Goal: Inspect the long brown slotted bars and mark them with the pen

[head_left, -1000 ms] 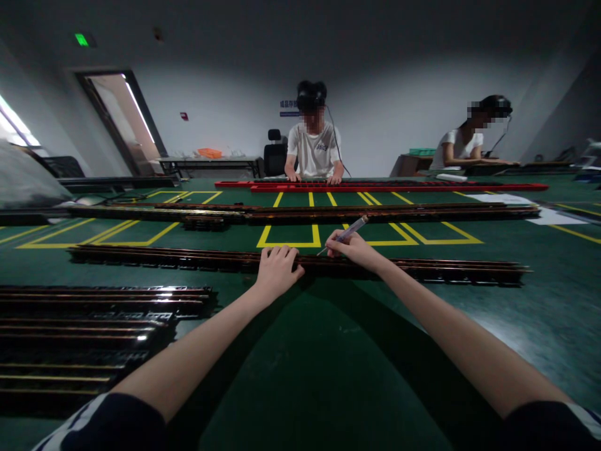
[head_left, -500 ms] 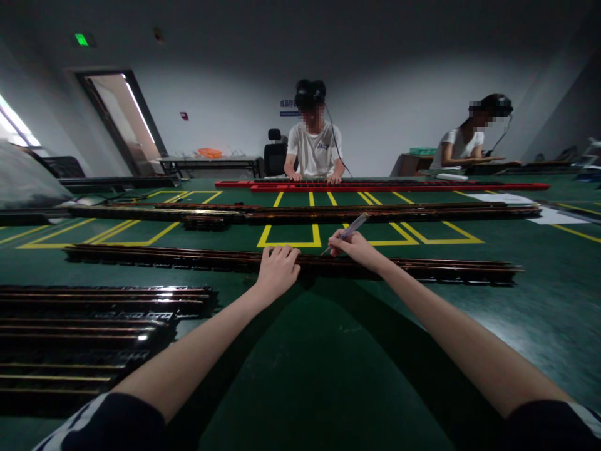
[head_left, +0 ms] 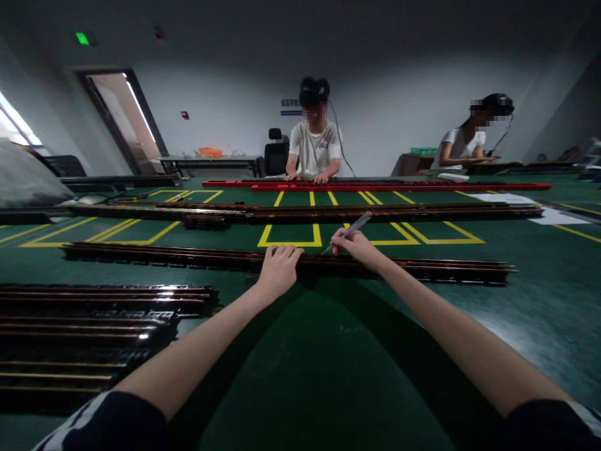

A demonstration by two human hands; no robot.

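A long dark rail assembly [head_left: 436,268] with copper-coloured strips lies crosswise on the green table in front of me. My left hand [head_left: 280,269] is closed over its middle, fingers over the far edge and thumb on the top. Just to the right, my right hand [head_left: 353,245] pinches a thin screwdriver [head_left: 357,224] with a clear handle. It is held at a slant, its shaft pointing down and left to the rail between my two hands. Whether the tip touches the rail is too small to tell.
Several similar dark rails [head_left: 84,332] lie at the near left. Beyond the rail are yellow tape outlines [head_left: 291,244], another row of dark rails [head_left: 394,213] and a red-edged long frame [head_left: 399,186], where a co-worker [head_left: 315,147] has both hands. Another person [head_left: 462,147] sits at the far right.
The rail under my hands has shifted slightly to the left. My right hand and the screwdriver have moved a little to the right. The co-worker's hands opposite have moved left along the red-edged frame.
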